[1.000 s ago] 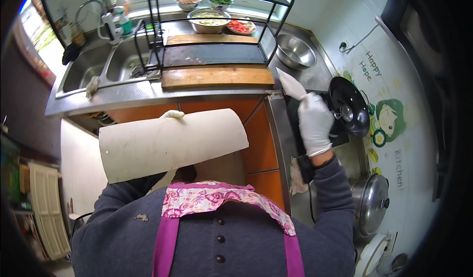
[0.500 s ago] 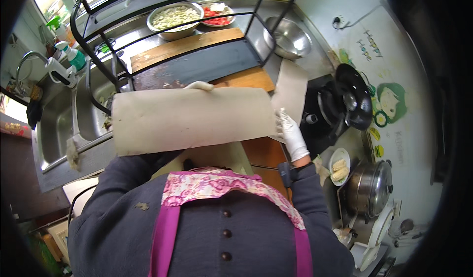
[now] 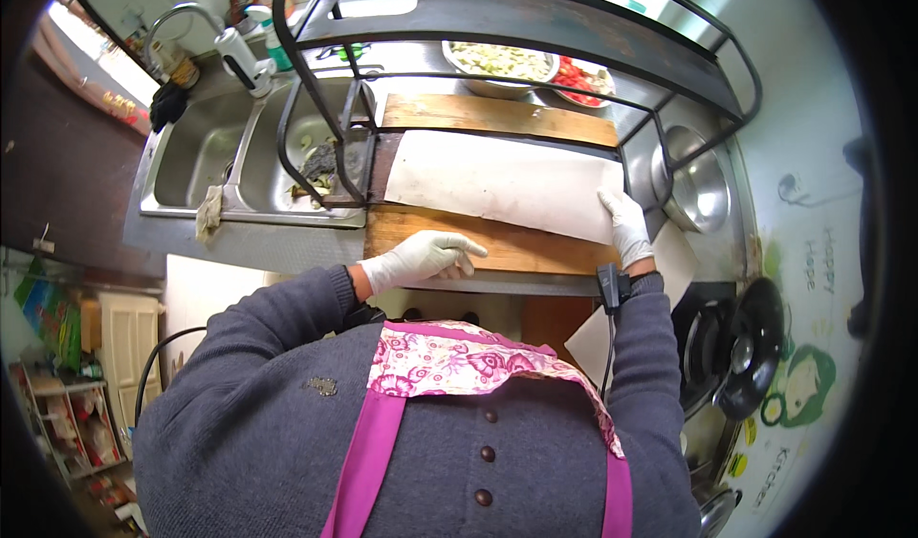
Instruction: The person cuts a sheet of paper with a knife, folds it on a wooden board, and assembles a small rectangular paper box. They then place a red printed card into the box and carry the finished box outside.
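A long off-white sheet, cardboard-like and slightly smudged, lies along the bottom level of a black metal rack. My right hand, in a white glove, grips its right end with fingers against the edge. Nothing is in my left hand, also gloved; its index finger points right and the others curl loosely. It hovers by the front edge of a wooden board that shows in front of the sheet. Under my right forearm a second pale sheet is partly hidden.
Behind the rack's bottom level stand a bowl of chopped pale vegetables and a bowl with red pieces. A double sink is at left. To the right are a steel bowl and a black wok.
The long sheet has moved from in front of my chest onto the rack's bottom level. My left hand has let go of it; my right stays at its right end. The view has shifted left.
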{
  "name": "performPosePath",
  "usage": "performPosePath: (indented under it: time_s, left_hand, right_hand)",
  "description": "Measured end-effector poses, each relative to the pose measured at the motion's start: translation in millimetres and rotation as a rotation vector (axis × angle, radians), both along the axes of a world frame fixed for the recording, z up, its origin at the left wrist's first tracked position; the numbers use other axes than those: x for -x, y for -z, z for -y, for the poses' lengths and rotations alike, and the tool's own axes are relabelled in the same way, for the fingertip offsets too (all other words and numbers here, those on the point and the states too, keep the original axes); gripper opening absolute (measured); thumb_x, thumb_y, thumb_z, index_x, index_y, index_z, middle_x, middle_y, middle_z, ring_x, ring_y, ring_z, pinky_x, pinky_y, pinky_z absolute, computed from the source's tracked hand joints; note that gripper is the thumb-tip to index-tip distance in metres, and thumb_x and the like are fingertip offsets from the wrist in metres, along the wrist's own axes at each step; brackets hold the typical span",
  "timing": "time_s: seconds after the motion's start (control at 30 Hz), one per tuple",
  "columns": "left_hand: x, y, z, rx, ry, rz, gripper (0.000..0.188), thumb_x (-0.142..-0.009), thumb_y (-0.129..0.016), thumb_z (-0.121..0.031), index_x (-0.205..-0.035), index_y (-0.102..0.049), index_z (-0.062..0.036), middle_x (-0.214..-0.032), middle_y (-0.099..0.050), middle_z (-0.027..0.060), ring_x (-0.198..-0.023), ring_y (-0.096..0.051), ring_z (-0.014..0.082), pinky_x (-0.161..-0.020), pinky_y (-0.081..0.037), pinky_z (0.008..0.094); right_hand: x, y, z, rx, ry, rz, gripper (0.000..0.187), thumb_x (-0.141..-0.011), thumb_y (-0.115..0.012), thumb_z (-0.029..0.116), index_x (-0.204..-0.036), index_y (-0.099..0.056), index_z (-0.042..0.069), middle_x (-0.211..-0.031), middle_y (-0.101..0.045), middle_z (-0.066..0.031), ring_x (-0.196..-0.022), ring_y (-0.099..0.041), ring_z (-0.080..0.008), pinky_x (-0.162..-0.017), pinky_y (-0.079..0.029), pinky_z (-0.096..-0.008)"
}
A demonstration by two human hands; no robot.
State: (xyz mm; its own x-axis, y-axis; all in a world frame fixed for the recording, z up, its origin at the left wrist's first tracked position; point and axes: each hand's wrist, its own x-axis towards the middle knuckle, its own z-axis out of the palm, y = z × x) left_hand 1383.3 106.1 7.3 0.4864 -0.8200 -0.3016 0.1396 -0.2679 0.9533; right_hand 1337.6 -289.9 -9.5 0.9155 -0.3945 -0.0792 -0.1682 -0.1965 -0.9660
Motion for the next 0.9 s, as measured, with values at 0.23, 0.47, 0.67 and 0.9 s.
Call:
performPosePath:
  time_s: [0.23, 0.47, 0.67, 0.9]
  left_hand:
    - [-30.4, -2.1, 15.2, -0.195, -0.239, 1.283, 0.046, -0.099, -0.056, -0.03, -0.14, -0.051, -0.0102, -0.143, -0.049, 0.0217, -0.136, -0.043, 0.0372, -0.115, -0.031, 0.0471]
    - [-48.5, 27.6, 17.1, -0.481, -0.209, 1.173, 0.066, -0.098, -0.049, -0.052, -0.145, -0.044, -0.0073, -0.151, -0.037, 0.0253, -0.143, -0.029, 0.0447, -0.118, -0.018, 0.0545]
    - [-55.9, 35.3, 12.0, -0.585, -0.284, 1.194, 0.067, -0.097, -0.049, -0.054, -0.145, -0.046, -0.0086, -0.151, -0.036, 0.0257, -0.143, -0.027, 0.0463, -0.118, -0.016, 0.0565]
    - [-54.2, 27.7, 4.4, -0.571, -0.328, 1.214, 0.061, -0.097, -0.051, -0.05, -0.143, -0.048, -0.0097, -0.15, -0.038, 0.0258, -0.142, -0.029, 0.0468, -0.118, -0.017, 0.0572]
  right_hand:
    - [-54.7, 17.1, 7.0, -0.08, -0.036, -0.108, 0.032, -0.092, -0.071, 0.019, -0.115, -0.067, -0.003, -0.102, -0.071, -0.0069, -0.085, -0.064, -0.0136, -0.078, -0.051, -0.0276]
    - [-76.8, 39.2, 1.7, -0.013, -0.034, -0.126, 0.032, -0.09, -0.073, 0.018, -0.113, -0.069, -0.004, -0.101, -0.072, -0.0069, -0.084, -0.065, -0.0129, -0.079, -0.051, -0.0259]
    - [-78.2, 41.1, 5.2, -0.031, -0.015, -0.162, 0.032, -0.09, -0.073, 0.02, -0.112, -0.069, -0.003, -0.1, -0.072, -0.0065, -0.084, -0.065, -0.0123, -0.077, -0.05, -0.025]
    - [-73.5, 43.9, 18.1, -0.227, -0.112, -0.222, 0.029, -0.092, -0.069, 0.018, -0.11, -0.069, -0.005, -0.103, -0.071, -0.0078, -0.087, -0.065, -0.0144, -0.081, -0.05, -0.0264]
